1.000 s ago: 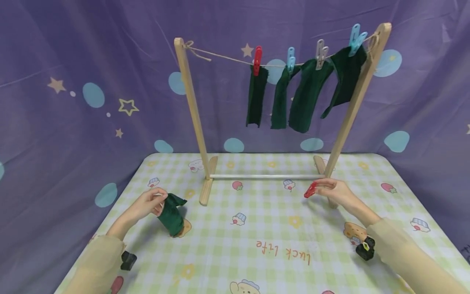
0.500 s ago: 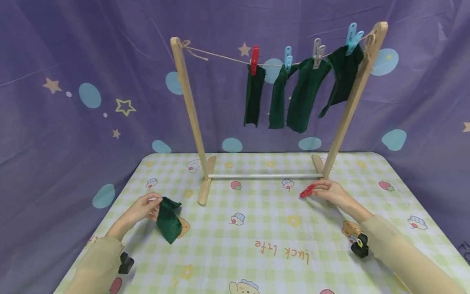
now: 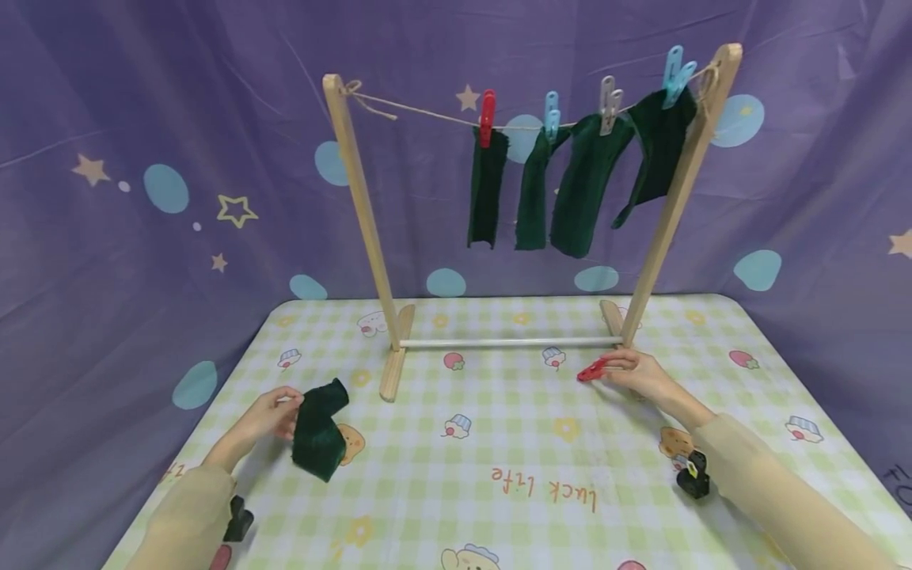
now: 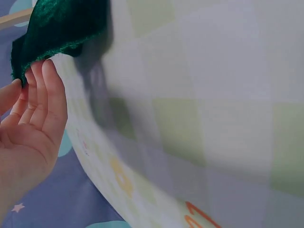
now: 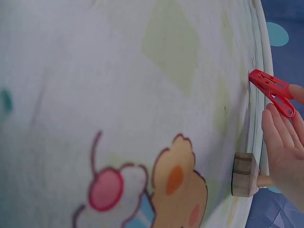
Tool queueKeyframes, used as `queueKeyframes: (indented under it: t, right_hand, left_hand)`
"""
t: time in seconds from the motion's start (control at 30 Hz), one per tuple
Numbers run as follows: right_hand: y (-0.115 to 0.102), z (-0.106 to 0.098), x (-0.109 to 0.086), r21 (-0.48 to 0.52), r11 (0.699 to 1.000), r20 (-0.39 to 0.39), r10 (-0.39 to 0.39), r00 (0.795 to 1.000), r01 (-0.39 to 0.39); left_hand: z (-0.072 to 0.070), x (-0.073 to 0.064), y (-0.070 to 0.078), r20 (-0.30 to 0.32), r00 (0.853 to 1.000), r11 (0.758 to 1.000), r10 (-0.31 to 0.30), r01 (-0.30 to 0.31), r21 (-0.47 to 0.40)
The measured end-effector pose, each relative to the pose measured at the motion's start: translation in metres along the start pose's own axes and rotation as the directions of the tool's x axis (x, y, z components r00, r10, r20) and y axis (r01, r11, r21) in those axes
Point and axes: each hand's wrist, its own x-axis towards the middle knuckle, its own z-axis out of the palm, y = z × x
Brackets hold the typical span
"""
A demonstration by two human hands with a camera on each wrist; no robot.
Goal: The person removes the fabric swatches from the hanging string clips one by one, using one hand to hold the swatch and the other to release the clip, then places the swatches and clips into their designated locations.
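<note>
At the left of the table, my left hand [image 3: 269, 416] pinches the edge of a dark green velvety cloth [image 3: 318, 435] between thumb and fingers. The left wrist view shows that cloth [image 4: 71, 23] draped from the fingertips, its far part out of frame. Over on the right, my right hand [image 3: 641, 374] holds a red clothespin [image 3: 592, 370], seen close up as a red clothespin [image 5: 271, 90] in the right wrist view. Above, several green cloth pieces hang from a string; a red clothespin [image 3: 488, 119] holds the leftmost piece [image 3: 488, 186].
A wooden rack with a left post [image 3: 362, 206] and right post [image 3: 680, 190] stands toward the back, joined by a pale crossbar [image 3: 509, 343]. The string [image 3: 420, 109] runs between the post tops. A checked cloth [image 3: 427, 507] covers the table; a purple curtain [image 3: 142, 277] hangs behind.
My left hand has lowered slightly toward me, and the green cloth has swung and spread out. The clothespin in my right hand has tilted flatter and shifted slightly left.
</note>
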Motion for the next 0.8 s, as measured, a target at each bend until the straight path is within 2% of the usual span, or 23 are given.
queueKeyframes:
  t: [0.13, 0.33, 0.5, 0.63, 0.8]
  right_hand:
    - [0.001, -0.001, 0.001, -0.018, 1.000, 0.002, -0.021, 1.000, 0.021]
    - [0.006, 0.000, 0.003, -0.106, 0.991, -0.005, -0.083, 0.997, 0.082]
    - [0.008, 0.003, 0.004, -0.110, 0.987, 0.006, -0.118, 0.993, 0.118]
    - [0.006, 0.005, 0.005, -0.178, 0.972, -0.006, -0.157, 0.988, 0.153]
    - [0.007, 0.006, 0.006, -0.295, 0.942, -0.025, -0.174, 0.984, 0.159]
  left_hand:
    - [0.000, 0.000, -0.007, 0.003, 1.000, 1.000, -0.016, 0.016, 0.009]
    - [0.001, 0.002, -0.015, 0.022, 0.997, 0.997, -0.070, 0.070, -0.014]
    - [0.001, 0.002, -0.020, -0.001, 0.997, 0.997, -0.081, 0.081, 0.015]
    - [0.001, 0.001, -0.021, -0.006, 0.997, 0.997, -0.073, 0.073, 0.032]
    - [0.001, 0.001, -0.022, -0.004, 0.997, 0.997, -0.073, 0.073, 0.036]
